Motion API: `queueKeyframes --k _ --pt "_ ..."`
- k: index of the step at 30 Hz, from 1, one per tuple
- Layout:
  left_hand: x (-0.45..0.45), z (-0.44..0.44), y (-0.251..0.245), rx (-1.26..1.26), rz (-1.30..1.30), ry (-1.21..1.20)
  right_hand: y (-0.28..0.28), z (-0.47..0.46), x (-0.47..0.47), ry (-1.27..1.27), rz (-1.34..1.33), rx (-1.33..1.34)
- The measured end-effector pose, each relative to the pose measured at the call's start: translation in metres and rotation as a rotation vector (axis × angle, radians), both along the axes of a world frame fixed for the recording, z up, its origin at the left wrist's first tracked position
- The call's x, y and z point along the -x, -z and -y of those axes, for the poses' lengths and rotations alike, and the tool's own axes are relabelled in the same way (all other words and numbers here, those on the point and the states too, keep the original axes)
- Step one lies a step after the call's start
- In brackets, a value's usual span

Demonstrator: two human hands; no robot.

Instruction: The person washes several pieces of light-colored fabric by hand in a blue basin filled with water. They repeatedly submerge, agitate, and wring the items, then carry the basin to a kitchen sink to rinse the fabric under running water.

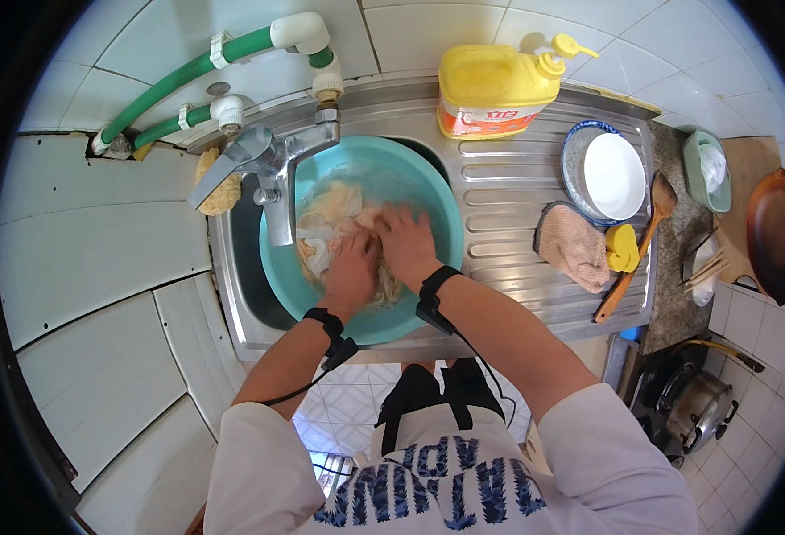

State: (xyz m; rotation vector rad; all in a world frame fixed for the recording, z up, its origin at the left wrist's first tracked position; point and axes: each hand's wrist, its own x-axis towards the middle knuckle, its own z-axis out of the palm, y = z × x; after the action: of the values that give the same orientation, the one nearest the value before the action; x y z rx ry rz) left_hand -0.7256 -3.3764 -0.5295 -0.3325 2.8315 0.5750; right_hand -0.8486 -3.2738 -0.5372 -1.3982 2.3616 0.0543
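A turquoise plastic basin (445,247) stands in the steel sink, with sudsy water and a pale, bunched wet cloth (339,204) inside. My left hand (354,267) presses on the near part of the cloth, its fingertips partly hidden in the folds. Just to its right, my right hand (406,241) lies on the cloth's right side with fingers spread and bent. The two hands nearly touch. Whether the fingers pinch the fabric cannot be told. A chrome faucet (285,200) reaches over the basin's left part, and no stream of water shows from it.
On the ribbed steel drainboard (493,234) are a yellow detergent jug (493,83), a white bowl (613,177) on a blue-rimmed dish, a pink cloth (570,244), a yellow sponge (622,247) and a wooden spoon (633,267). A loofah (220,194) lies behind the faucet lever.
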Motion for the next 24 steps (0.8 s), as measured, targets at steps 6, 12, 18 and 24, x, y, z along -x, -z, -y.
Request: queueKeyframes --k 6,12,18,24 --pt "-0.018 0.005 -0.003 0.051 -0.205 -0.036 0.002 0.005 -0.008 -0.05 -0.166 -0.044" --pt "-0.02 0.023 -0.015 -0.048 0.234 -0.091 -0.009 0.016 0.01 -0.009 0.173 -0.382" --pt "-0.015 0.003 -0.026 -0.057 -0.421 -0.309 -0.08 0.008 0.008 -0.201 0.32 0.19" --pt "0.001 0.003 -0.06 -1.052 -0.269 -0.835 -0.135 -0.013 0.027 0.091 0.624 0.761"
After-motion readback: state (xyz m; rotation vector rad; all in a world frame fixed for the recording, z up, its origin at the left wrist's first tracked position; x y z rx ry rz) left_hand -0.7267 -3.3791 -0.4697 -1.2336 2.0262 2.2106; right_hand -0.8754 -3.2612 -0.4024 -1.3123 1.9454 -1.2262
